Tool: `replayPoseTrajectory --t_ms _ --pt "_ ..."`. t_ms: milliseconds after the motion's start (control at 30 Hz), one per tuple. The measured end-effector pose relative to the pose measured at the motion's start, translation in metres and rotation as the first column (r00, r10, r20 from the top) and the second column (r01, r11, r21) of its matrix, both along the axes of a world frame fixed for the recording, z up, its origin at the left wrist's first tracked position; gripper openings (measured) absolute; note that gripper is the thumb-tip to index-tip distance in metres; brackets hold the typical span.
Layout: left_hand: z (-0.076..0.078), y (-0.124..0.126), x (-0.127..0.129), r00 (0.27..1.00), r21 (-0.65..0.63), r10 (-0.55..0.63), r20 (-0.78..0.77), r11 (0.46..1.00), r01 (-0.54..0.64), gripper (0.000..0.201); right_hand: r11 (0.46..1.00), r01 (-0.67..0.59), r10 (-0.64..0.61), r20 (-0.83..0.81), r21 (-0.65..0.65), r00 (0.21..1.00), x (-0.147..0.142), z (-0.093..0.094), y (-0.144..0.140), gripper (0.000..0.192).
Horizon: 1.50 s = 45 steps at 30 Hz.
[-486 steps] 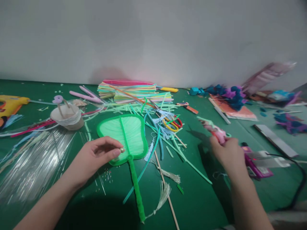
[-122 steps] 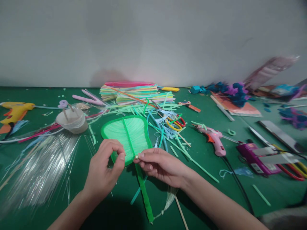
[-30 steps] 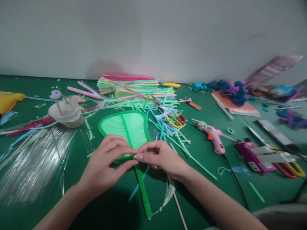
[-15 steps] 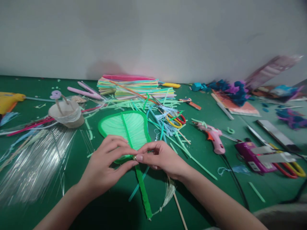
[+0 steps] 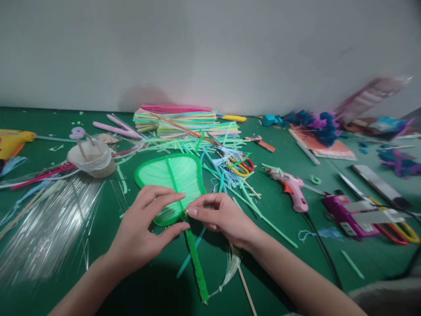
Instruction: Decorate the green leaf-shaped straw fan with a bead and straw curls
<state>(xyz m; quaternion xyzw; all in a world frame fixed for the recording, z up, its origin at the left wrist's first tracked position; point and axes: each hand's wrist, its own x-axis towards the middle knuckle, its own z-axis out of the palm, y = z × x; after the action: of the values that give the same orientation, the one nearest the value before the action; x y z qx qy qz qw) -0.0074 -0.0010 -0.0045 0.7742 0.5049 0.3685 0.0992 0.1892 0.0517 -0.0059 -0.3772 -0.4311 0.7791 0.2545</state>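
While the left hand (image 5: 144, 228) now lies flatter on the green fan (image 5: 171, 177), fingers loose, little else has shifted. Right hand (image 5: 220, 217) fingers pinch a small bead (image 5: 186, 212) at the fan's neck.

You have nothing here that can be read. The purple device (image 5: 344, 210) at about three o'clock from your hands carries a pale label, but its print is too small and blurred to make out. The pink glue gun (image 5: 294, 188) beside it, the yellow glue gun (image 5: 11, 139) at nine o'clock, and the stack of coloured strips (image 5: 184, 120) at twelve o'clock show no legible lettering, brand, number or sign.
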Motion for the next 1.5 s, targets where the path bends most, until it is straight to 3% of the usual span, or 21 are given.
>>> replayPoseTrajectory --t_ms 200,467,1167,1500 --pt "-0.0007 0.0006 0.0009 1.000 -0.012 0.003 0.001 1.000 -0.003 0.041 1.000 -0.012 0.012 0.021 0.000 1.000 0.0018 -0.0008 -0.0001 0.030" --pt "0.0000 0.0005 0.0004 0.998 -0.036 0.002 0.062 0.999 0.000 0.024 0.999 -0.019 0.019 0.009 0.035 1.000 0.0029 -0.0035 -0.0001 0.025" --pt "-0.0016 0.0028 0.0013 0.993 0.026 -0.087 0.081 0.996 0.085 0.012 0.998 -0.025 0.025 0.006 0.049 1.000 0.0036 -0.0051 0.0003 0.025" --pt "-0.0045 0.0022 0.0004 0.990 -0.028 -0.104 0.092 0.994 0.107 0.011 0.997 -0.033 0.031 0.033 0.071 0.999 0.0030 -0.0018 -0.0001 0.026"
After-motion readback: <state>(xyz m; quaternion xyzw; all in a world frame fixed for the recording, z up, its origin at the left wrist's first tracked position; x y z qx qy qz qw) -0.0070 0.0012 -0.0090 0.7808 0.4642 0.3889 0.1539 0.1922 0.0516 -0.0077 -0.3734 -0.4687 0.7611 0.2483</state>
